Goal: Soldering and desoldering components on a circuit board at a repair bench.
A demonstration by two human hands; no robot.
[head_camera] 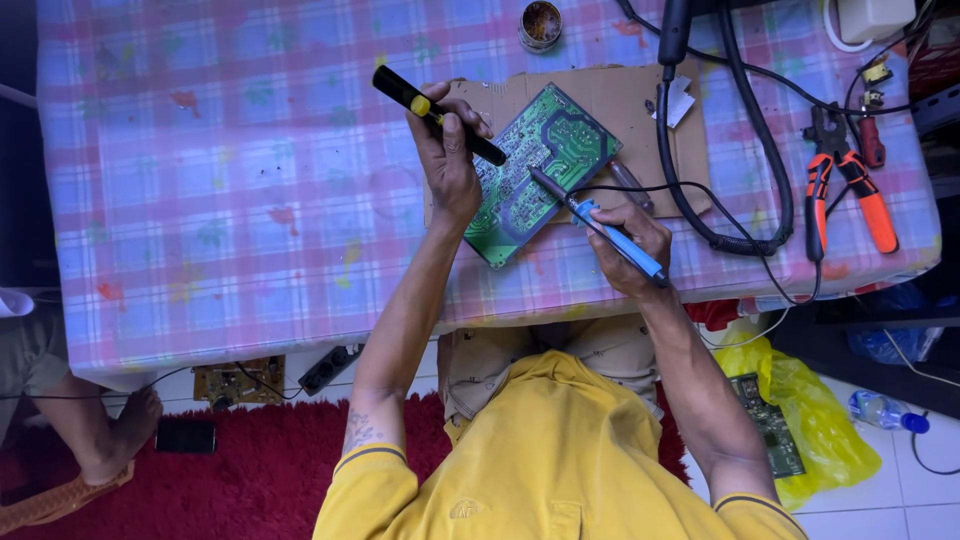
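Overhead view from a head-worn camera, which looked straight down on a checked table (230, 200).

The single camera sat above the seated person's head and faced down and slightly forward, so the yellow shirt (560, 460) filled the bottom edge and the table's far side ran off the top. It stood near enough that both forearms stretched from the lower frame to the middle, where the left hand (447, 160) and right hand (625, 245) met over a green circuit board (535, 170). The table spanned almost the whole width; the red rug (250, 480) and white floor tiles (880, 490) showed beneath it. Only this one view was taken, so no second view shared the scene.
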